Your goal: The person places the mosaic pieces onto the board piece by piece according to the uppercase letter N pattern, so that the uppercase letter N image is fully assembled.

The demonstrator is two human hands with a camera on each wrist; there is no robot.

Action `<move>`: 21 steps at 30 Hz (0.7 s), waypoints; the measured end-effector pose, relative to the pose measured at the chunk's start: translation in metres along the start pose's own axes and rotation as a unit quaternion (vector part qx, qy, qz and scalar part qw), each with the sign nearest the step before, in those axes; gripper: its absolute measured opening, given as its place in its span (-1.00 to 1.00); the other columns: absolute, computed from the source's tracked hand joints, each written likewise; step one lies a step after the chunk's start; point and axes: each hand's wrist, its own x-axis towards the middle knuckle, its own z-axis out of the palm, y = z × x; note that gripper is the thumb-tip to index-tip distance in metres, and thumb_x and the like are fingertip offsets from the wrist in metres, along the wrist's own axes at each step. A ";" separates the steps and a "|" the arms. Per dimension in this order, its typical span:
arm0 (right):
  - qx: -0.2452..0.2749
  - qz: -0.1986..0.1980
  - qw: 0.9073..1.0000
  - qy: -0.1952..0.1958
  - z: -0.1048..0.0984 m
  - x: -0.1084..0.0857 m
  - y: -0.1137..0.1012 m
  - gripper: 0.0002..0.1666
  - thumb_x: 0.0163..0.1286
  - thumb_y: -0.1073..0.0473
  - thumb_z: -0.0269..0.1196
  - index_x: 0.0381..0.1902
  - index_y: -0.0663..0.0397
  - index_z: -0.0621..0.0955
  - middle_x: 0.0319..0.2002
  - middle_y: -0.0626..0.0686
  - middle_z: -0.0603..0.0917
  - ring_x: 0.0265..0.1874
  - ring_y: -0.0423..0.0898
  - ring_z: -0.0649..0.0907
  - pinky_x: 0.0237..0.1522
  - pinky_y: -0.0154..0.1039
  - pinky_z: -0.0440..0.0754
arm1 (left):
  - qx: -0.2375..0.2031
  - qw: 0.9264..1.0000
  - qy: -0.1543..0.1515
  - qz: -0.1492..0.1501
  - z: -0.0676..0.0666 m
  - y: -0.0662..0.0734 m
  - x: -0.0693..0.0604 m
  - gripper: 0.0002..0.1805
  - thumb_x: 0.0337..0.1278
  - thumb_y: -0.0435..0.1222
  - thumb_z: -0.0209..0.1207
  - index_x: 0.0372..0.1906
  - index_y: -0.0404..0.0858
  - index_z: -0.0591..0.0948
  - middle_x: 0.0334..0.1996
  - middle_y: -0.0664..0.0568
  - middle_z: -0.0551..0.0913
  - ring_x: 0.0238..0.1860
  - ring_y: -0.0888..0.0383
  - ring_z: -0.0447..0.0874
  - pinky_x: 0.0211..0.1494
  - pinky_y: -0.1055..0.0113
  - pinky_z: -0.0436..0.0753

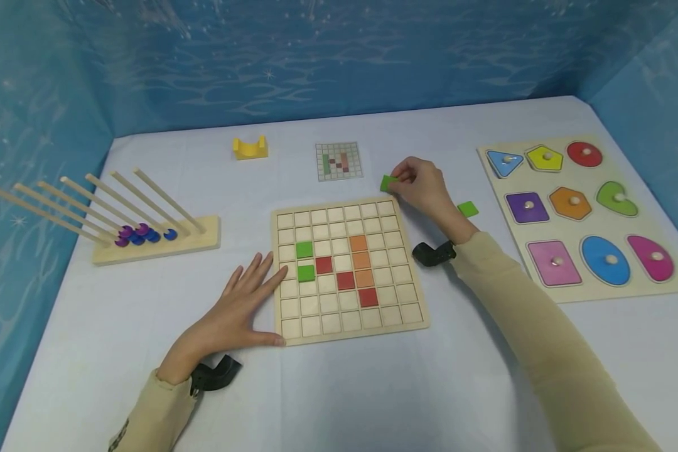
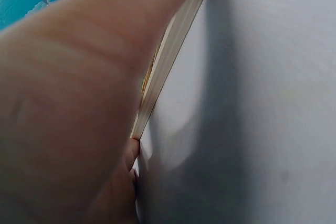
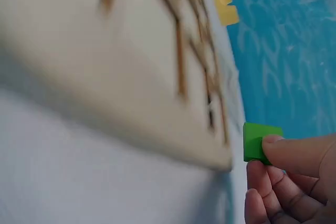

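My right hand [image 1: 425,188] pinches a green square tile [image 3: 254,142] between thumb and fingers, just beyond the far right corner of the wooden grid board [image 1: 344,335]. Spread fingers of my left hand [image 1: 231,317] rest along the board's left edge, with the thumb at its near left corner. On the board lie two green tiles [image 1: 304,250], three red tiles [image 1: 346,280] on a diagonal and three orange tiles [image 1: 361,260] in a column. Another loose green tile [image 1: 468,209] lies on the table beside my right wrist. The left wrist view shows mostly my hand and the board's side [image 2: 168,61].
A small pattern card [image 1: 339,162] lies behind the board, with a yellow block [image 1: 250,148] to its left. At left stands a peg rack [image 1: 208,233] with blue and purple beads. A knobbed shape puzzle [image 1: 548,231] lies at right on the white table [image 1: 373,389].
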 end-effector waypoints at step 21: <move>0.106 -0.107 0.953 -0.263 0.074 -0.097 -0.081 -0.91 0.24 0.32 0.28 -0.27 0.11 0.64 -0.44 -0.08 0.63 -0.47 -0.16 0.63 -0.41 -0.31 0.58 | 0.001 1.000 0.006 0.011 0.001 -0.002 0.000 0.23 -0.28 0.23 0.35 0.47 -0.22 0.02 0.46 -0.16 -0.25 0.42 -0.08 -0.42 0.34 -0.05 -0.35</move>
